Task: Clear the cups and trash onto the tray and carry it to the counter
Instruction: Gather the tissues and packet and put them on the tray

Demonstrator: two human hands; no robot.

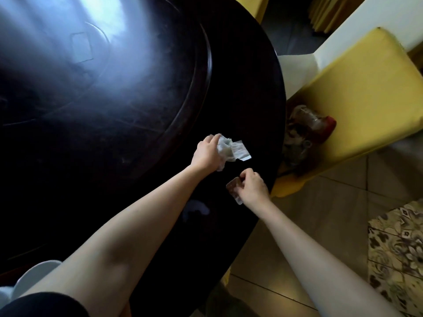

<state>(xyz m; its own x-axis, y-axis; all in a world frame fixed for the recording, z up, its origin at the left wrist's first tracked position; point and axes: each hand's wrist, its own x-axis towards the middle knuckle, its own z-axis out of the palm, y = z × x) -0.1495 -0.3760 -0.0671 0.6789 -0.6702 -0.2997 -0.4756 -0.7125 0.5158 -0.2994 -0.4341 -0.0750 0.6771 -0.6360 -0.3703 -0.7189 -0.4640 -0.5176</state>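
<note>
On the near right part of the dark round table [137,170], my left hand [207,154] grips a crumpled white tissue [225,149], and a flat torn wrapper piece [240,151] sticks out of it to the right. Just below, near the table's edge, my right hand [253,187] pinches a small foil wrapper [233,189]. At the bottom left edge a white cup rim [34,274] shows partly behind my left arm. No tray is in view.
A raised round turntable [103,83] fills the table's middle, with glare on it. A yellow-covered chair [357,92] stands right of the table, holding a clear plastic bottle with a red cap [315,122]. Tiled floor and a patterned rug [398,248] lie at lower right.
</note>
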